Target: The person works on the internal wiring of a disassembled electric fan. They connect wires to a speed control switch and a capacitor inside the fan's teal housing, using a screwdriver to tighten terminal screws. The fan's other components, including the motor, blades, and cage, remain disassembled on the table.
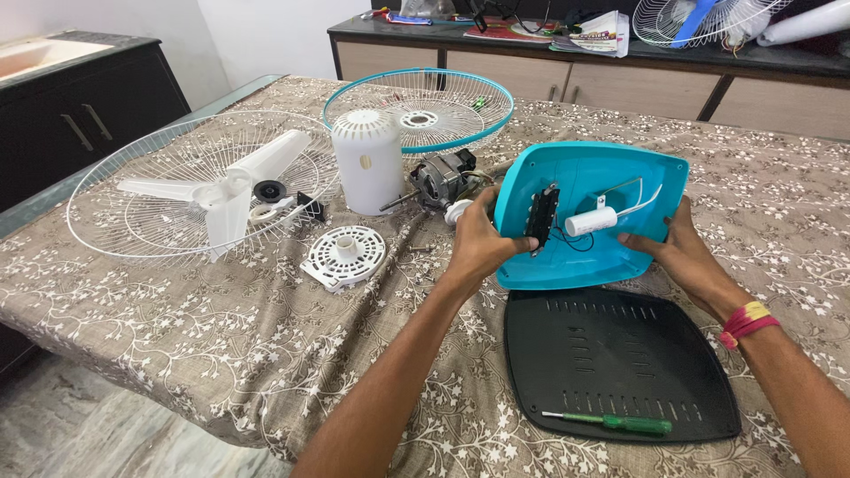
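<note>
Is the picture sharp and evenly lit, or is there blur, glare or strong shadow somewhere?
Head view: sharp overall, soft even light; both hands, left and right, and the turquoise fan base show no motion blur; only faint shadows on the black bottom plate; slight wide-angle stretching at the edges.

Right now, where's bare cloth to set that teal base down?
Free: near edge left of the black plate, below the white disc; also right of the teal base. Crowded: centre-left, around wire guard, blades, white housing, motor.
</note>
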